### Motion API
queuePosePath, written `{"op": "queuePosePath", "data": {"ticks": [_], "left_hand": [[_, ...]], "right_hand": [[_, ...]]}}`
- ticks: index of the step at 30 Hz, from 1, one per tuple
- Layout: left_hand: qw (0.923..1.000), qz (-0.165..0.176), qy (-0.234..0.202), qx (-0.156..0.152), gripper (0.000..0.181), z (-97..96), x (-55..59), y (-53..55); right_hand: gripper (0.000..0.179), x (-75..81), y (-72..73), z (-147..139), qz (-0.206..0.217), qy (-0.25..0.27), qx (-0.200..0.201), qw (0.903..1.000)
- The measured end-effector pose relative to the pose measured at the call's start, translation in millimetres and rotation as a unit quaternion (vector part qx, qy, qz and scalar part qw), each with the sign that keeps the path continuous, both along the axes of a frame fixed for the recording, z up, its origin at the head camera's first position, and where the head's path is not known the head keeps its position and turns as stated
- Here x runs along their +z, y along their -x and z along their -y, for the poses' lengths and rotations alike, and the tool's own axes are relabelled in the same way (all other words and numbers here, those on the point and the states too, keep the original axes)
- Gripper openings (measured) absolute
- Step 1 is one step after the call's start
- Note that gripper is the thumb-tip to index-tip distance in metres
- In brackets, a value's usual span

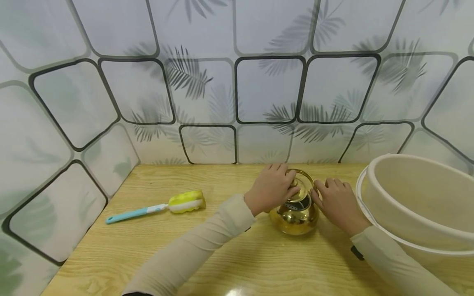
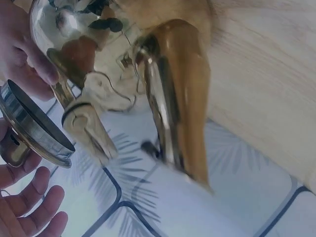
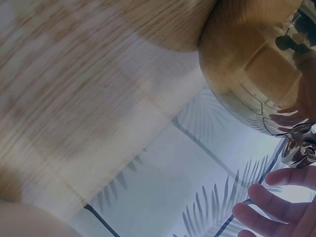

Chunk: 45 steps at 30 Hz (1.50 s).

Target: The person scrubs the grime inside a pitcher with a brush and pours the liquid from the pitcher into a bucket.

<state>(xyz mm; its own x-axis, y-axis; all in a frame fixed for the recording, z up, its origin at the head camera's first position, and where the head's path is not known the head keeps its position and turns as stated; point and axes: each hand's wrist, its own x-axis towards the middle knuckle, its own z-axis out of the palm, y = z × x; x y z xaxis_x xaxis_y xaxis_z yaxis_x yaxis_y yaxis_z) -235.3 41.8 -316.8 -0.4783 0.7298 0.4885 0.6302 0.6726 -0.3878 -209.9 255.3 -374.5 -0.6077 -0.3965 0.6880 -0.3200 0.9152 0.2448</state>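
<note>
A shiny gold kettle [image 1: 294, 222] stands on the wooden table, its round mouth uncovered. My left hand [image 1: 272, 187] holds the kettle lid [image 1: 298, 194] by its knob, tilted just above the mouth. In the left wrist view the lid [image 2: 37, 126] shows its silver inner rim, apart from the kettle body, with the spout [image 2: 173, 98] beside it. My right hand [image 1: 340, 203] is at the right side of the arched handle [image 1: 305, 174], thumb and fingers around it. The right wrist view shows those fingers [image 3: 279, 197] beside the handle's foot [image 3: 300, 150].
A sponge brush [image 1: 187, 201] with a yellow and white head and a blue handle lies on the table at the left. Large white basins [image 1: 381, 197] stand close to my right forearm. A patterned wall [image 1: 207, 144] borders the table's back and left.
</note>
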Motion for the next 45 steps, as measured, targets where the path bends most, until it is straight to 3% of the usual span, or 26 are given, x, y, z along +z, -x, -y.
{"op": "queuePosePath", "data": {"ticks": [17, 27, 45], "left_hand": [[0.9998, 0.0, -0.009, 0.015, 0.036, 42.1, 12.3, -0.2], [0.9993, 0.0, -0.025, 0.026, 0.033, 73.1, 18.7, 6.8], [0.996, 0.031, -0.04, 0.073, 0.031, 113.5, 5.6, 43.0]], "right_hand": [[0.022, -0.2, -0.5, 2, 0.009, 0.015, -0.001, 0.9999], [0.02, 0.3, 0.2, 1, 0.008, 0.013, 0.0, 0.9999], [0.023, 0.2, 1.1, 1, 0.009, 0.007, 0.0, 0.9999]]}}
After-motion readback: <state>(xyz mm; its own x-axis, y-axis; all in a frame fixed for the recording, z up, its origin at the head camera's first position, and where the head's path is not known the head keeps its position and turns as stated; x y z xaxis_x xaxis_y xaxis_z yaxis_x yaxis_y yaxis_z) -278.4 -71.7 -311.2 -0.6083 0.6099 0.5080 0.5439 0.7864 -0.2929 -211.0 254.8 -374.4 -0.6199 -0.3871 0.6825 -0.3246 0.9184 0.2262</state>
